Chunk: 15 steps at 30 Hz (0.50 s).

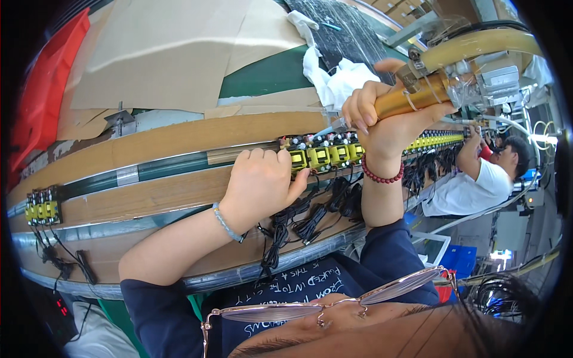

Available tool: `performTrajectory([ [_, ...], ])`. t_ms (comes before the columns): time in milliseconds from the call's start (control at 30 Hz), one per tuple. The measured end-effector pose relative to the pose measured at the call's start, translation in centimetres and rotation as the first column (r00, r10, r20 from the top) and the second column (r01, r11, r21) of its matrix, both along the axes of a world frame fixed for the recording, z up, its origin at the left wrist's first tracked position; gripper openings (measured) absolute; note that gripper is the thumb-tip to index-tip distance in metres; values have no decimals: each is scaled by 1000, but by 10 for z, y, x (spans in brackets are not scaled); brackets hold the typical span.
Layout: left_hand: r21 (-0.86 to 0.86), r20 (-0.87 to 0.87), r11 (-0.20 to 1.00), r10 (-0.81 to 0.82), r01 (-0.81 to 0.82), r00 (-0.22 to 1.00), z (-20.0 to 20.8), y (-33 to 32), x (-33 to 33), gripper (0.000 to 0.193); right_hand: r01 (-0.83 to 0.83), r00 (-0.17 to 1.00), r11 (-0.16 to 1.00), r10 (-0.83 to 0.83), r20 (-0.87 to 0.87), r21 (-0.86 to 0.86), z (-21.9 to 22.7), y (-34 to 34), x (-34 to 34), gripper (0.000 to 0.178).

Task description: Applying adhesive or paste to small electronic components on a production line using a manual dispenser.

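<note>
"Eyeglasses sit nearest; where are the circuit boards?"
"Rowed along the table. The right hand grips a gold tool, blue tip close by; the left hand curls at the row's end, its grip impossible to tell."
"Which step?"
"Dispensing, seemingly; the next move calls for a steady tip."
"Around?"
"Cardboard behind, a red bin left, a co-worker right"
</note>
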<state>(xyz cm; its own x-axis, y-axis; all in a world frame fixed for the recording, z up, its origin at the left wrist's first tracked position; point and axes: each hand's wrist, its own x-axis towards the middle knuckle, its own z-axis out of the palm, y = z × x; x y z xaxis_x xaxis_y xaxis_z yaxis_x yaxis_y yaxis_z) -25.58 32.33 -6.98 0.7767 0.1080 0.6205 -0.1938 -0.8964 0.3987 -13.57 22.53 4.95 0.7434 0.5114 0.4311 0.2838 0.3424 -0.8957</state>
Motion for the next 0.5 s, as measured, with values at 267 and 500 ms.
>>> performTrajectory([
  [267,-9,-9,1000,4,-4,1000,2,0,2,34,-10,1000,999,11,17,-53,6,-13,-2,99],
  [500,-112,-204,994,-1,-22,979,23,12,-7,54,-109,994,993,110,-13,47,-9,-22,2,84],
])
